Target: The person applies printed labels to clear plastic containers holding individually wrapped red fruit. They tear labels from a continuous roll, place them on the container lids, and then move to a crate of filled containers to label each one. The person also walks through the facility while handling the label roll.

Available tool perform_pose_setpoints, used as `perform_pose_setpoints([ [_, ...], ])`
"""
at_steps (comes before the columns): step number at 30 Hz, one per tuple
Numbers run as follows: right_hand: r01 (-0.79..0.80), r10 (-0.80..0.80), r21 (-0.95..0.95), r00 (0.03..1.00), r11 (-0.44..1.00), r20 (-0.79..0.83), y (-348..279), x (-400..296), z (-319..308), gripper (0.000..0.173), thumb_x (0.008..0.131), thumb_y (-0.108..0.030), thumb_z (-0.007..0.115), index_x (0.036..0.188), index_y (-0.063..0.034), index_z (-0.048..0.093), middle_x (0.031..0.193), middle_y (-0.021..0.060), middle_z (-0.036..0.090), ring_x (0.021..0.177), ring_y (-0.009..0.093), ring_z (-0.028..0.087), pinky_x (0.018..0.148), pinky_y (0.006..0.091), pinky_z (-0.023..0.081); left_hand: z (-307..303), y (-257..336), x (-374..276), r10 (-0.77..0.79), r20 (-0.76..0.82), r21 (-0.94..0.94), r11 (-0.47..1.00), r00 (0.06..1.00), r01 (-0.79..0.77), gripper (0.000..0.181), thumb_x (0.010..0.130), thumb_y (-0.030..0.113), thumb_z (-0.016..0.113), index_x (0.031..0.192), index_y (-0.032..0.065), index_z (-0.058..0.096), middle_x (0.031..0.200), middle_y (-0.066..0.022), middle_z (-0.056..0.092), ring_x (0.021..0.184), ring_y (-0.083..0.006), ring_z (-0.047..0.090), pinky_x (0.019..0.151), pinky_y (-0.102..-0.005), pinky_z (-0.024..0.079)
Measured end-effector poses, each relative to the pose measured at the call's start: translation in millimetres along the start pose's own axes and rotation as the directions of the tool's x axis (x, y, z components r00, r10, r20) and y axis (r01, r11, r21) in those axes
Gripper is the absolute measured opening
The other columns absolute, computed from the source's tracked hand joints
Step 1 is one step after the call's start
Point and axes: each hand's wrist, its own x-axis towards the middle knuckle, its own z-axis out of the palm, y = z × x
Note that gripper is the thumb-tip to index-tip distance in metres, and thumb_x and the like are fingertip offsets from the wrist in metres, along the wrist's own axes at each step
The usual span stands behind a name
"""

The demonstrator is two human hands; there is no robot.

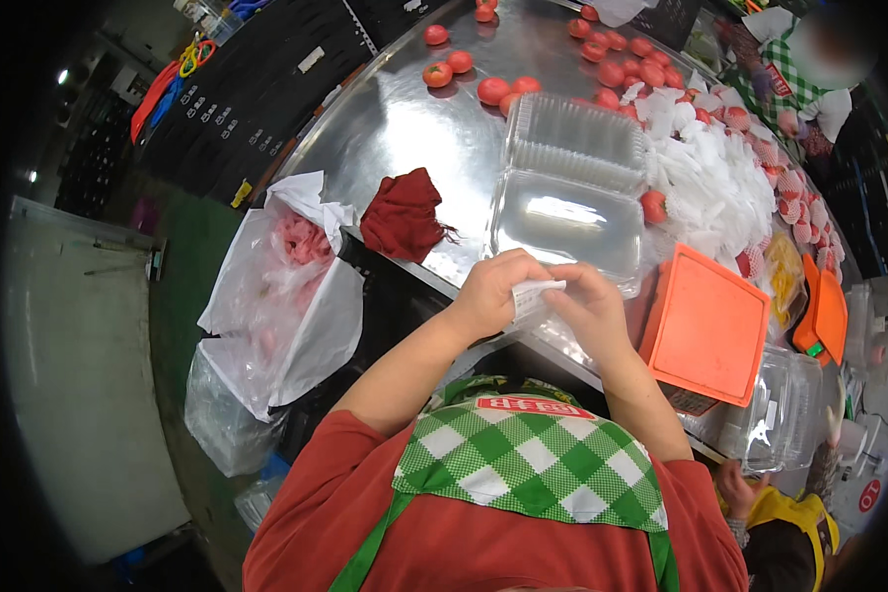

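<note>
Between my two hands is a small white paper label [530, 299] that bears printing. The fingers of my left hand [491, 290] pinch its left side. My right hand [590, 302] has thumb and forefinger at its right edge. Just beyond my hands, an opened clear plastic clamshell container [562, 229] rests on the metal table [355, 155], its lid folded back. A dark red cloth [405, 214] lies crumpled to the left of the container. One tomato [654, 206] sits against the container's right side.
Loose tomatoes [494, 91] and a heap of white foam nets [710, 174] cover the far right. An orange scale [710, 325] stands near my right arm, with clear containers [773, 407] beside it. A lined box [288, 311] stands left. Two other people are at the right.
</note>
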Motion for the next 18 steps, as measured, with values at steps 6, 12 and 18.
perform_pose_setpoints([
  [6, 0.166, -0.186, -0.224, 0.98, 0.96, -0.073, 5, -6, -14, 0.015, 0.081, -0.005, 0.074, 0.095, -0.0005, 0.069, 0.089, 0.0057, 0.063, 0.078, 0.013, 0.059, 0.069, 0.0255, 0.048, 9, -22, -6, -0.031, 0.073, 0.175, 0.984, 0.997, 0.017, 0.019, 0.07, -0.002, 0.062, 0.087, 0.0052, 0.063, 0.082, -0.0116, 0.061, 0.076, -0.0343, 0.061, 0.065, -0.0393, 0.049],
  [12, -0.173, 0.174, 0.03, 0.935, 0.984, -0.31, 18, 34, -64, 0.014, 0.088, -0.011, 0.067, 0.093, 0.0015, 0.067, 0.082, 0.0037, 0.065, 0.071, 0.011, 0.06, 0.063, 0.024, 0.046, -10, -48, -6, 0.034, 0.164, 0.423, 0.9, 0.986, -0.101, 0.021, 0.066, -0.001, 0.064, 0.085, 0.0087, 0.064, 0.092, -0.0075, 0.063, 0.086, -0.0304, 0.062, 0.072, -0.0407, 0.05],
  [18, -0.437, 0.419, -0.114, 0.895, 0.892, -0.154, 58, 105, -71, 0.021, 0.088, -0.02, 0.068, 0.096, -0.0009, 0.064, 0.082, 0.0025, 0.065, 0.069, 0.01, 0.062, 0.058, 0.0238, 0.045, 9, -65, 36, 0.116, 0.273, 0.386, 0.896, 0.955, -0.219, 0.006, 0.078, 0.006, 0.065, 0.082, 0.0047, 0.061, 0.133, -0.0132, 0.055, 0.122, -0.0355, 0.051, 0.097, -0.0421, 0.045],
])
